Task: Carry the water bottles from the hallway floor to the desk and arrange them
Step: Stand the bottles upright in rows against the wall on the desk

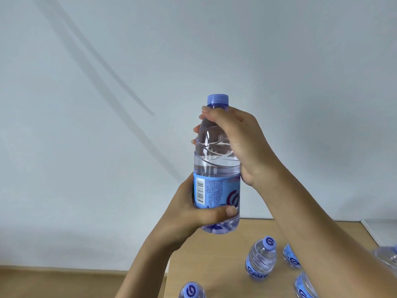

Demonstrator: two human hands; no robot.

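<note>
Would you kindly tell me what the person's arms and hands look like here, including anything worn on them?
Both are bare: the left hand and right hand show no gloves, rings, watch or bracelet. Both forearms are uncovered as far as the frame shows; no sleeve edge is visible. The fingernails are short and unpainted. No markings appear.

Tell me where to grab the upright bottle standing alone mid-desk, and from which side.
Take the standing bottle round its ribbed shoulder just under the cap, coming from above and the left. It stands upright, the desk on its left is bare, while another bottle and the right forearm crowd its right side.
</note>
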